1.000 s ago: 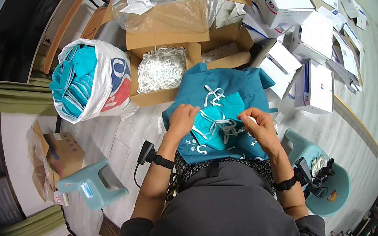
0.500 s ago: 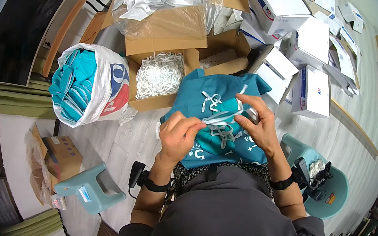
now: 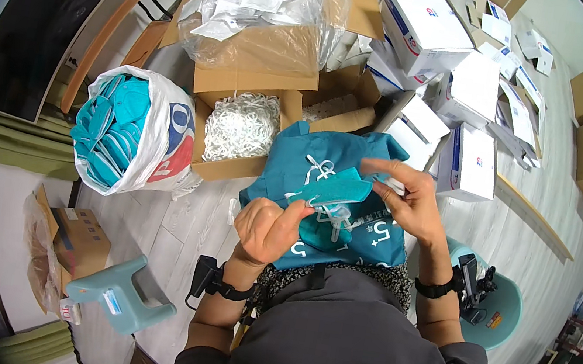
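Note:
A teal folded face mask (image 3: 341,189) with white ear loops is held above a teal cloth (image 3: 288,153) across my lap. My left hand (image 3: 266,229) is closed, thumb and forefinger pinching the mask's left end. Beside its right end is my right hand (image 3: 411,203), forefinger and thumb apart; the forefinger is blurred by motion. Under the held mask lies another teal mask (image 3: 323,234) with white loops. A white loop (image 3: 321,167) also rests on the cloth, beyond the held mask.
At the left stands a white sack (image 3: 170,137) full of teal masks. Ahead is a carton (image 3: 229,167) of white loops, behind it a carton (image 3: 272,53) of wrapped packets. White boxes (image 3: 469,162) pile up at the right. Blue-green stools (image 3: 129,301) flank me, the right one (image 3: 505,309) upturned.
The mask has swung from a bunched, edge-on pose to lying flatter, its teal face showing. My right hand has shifted slightly right and down. My left hand keeps its pinch.

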The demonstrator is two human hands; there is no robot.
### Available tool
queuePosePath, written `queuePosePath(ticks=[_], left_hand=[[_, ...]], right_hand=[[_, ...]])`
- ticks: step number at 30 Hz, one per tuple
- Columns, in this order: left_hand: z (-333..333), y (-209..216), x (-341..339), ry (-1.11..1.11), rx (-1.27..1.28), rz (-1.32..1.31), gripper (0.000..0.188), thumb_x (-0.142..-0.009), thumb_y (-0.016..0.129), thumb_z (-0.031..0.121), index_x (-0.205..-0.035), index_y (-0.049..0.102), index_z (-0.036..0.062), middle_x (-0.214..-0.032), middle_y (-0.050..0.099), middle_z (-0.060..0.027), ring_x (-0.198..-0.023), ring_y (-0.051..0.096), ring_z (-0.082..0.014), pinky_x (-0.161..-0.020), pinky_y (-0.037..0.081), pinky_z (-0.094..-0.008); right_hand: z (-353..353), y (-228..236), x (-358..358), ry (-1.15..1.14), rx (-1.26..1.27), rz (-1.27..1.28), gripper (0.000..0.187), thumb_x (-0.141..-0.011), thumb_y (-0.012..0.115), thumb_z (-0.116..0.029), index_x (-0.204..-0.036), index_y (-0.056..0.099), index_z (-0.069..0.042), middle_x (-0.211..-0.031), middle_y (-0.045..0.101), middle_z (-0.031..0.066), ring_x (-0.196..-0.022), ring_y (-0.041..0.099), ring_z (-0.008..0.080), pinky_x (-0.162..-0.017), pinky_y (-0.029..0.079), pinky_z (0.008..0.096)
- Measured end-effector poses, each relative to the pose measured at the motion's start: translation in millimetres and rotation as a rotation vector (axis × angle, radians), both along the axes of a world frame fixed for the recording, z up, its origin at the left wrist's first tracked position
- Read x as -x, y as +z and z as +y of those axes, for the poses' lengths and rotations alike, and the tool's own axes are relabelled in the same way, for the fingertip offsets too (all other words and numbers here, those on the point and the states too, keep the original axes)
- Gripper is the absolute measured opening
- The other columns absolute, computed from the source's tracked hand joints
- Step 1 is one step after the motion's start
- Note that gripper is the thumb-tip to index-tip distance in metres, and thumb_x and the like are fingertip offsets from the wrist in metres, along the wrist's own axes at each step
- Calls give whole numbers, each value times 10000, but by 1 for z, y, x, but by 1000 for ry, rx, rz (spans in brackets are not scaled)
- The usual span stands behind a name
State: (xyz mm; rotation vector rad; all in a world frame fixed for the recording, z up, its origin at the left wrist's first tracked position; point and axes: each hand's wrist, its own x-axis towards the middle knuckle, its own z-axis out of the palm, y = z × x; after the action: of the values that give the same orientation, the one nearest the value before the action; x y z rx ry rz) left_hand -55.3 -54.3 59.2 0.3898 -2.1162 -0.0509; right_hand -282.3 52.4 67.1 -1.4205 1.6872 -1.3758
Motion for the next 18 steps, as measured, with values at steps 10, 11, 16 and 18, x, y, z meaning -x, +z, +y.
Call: queuePosePath(ticks=[10, 11, 16, 18], left_hand=[[5, -5, 22, 14, -697, 420, 139, -802, 744, 96, -813, 623, 30, -601, 414, 5, -508, 369, -101, -455, 298, -240], [5, -14, 24, -71, -932, 499, 127, -825, 724, 86, -808, 616, 21, -602, 408, 26, -521, 347, -70, -469, 282, -222], [-1, -37, 25, -2, -1531, 573, 99, -885, 655, 73, -907, 664, -23, -626, 413, 54, -558, 323, -17, -483, 263, -198], [3, -33, 27, 6, -1310, 551, 105, -880, 665, 90, -909, 667, -11, -646, 415, 46, -556, 323, -25, -481, 267, -204]], right_hand=[[-20, -10, -8, 75, 120, -186, 233, -809, 724, -128, -997, 662, -5, -884, 621, 60, -785, 540, 144, -692, 438, 284], [-18, -12, -9, 25, -4, -93, 168, -830, 711, -124, -899, 646, 15, -751, 588, 25, -690, 500, 101, -618, 415, 251], [-9, 0, -13, -262, 115, 21, 186, -871, 673, -125, -800, 599, 30, -610, 494, 5, -581, 411, 63, -521, 342, 227], [-8, 1, -13, -253, 75, 40, 197, -872, 674, -130, -792, 595, 32, -609, 493, 0, -583, 408, 62, -520, 340, 229]])
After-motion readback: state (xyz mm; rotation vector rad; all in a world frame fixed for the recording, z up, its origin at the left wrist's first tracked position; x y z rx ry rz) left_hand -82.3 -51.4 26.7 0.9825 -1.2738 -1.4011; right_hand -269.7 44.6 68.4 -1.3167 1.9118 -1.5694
